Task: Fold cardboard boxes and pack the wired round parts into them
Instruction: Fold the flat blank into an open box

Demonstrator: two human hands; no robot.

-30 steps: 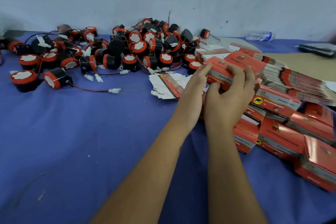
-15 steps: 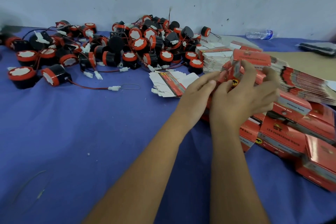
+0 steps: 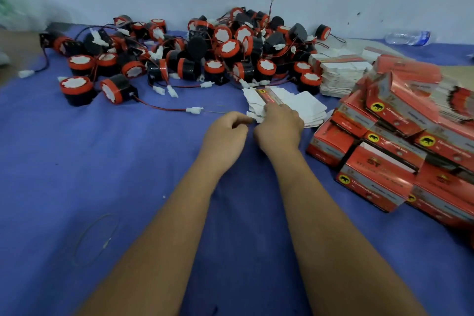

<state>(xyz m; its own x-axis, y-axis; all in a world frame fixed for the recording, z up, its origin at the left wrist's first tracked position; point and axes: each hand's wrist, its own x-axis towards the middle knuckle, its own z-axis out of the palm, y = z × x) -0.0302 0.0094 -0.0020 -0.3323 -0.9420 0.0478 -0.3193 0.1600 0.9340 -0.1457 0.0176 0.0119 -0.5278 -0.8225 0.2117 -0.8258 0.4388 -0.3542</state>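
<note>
Two hands at the small stack of flat box blanks [image 3: 287, 105], centre: right hand [image 3: 278, 127] gripping its near edge; left hand [image 3: 225, 133] curled just beside it, grasp indeterminate. Right: a dozen or so folded red boxes [image 3: 379, 169], heaped; more flat blanks [image 3: 341, 74] stacked beyond. Far: wired round parts [image 3: 205, 54], dozens, loose, unpacked. Judged: early stage; most packing remains.

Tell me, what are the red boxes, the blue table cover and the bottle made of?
Boxes: seemingly thin glossy printed cardboard, with sharp folds and white insides.
Cover: looks like matte cloth, as it wrinkles softly.
Bottle: probably clear plastic; see-through, though blurry.
</note>
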